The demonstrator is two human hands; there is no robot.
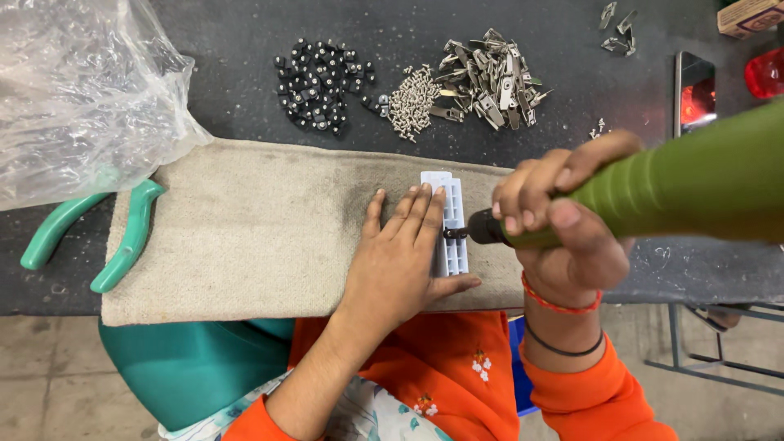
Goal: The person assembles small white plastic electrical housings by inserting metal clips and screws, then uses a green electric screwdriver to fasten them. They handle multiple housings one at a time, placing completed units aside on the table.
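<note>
Head view looks straight down on where I work: my left hand (400,257) lies flat with fingers spread, pressing a small white plastic strip (453,233) onto a beige cloth pad (253,229) spread along the near edge of the dark bench (229,49). My right hand (555,237) is clenched around the green powered screwdriver (694,188), whose black tip (478,229) touches the strip at its middle, just at 3 o'clock from my left fingertips. As I judge it, I am at the fastening step, driving a screw into the strip while the left hand keeps it from turning. Next I would need to keep the tool square to the strip and the pressure steady, and to keep my left fingers off the tip. At 12 o'clock from the strip lie a heap of small silver screws (412,102), with a pile of metal clips (490,77) at its 3 o'clock and a cluster of black parts (322,86) at its 9 o'clock. Far at 9 o'clock green-handled pliers (106,237) rest half on the pad, below a crumpled clear plastic bag (82,90).
</note>
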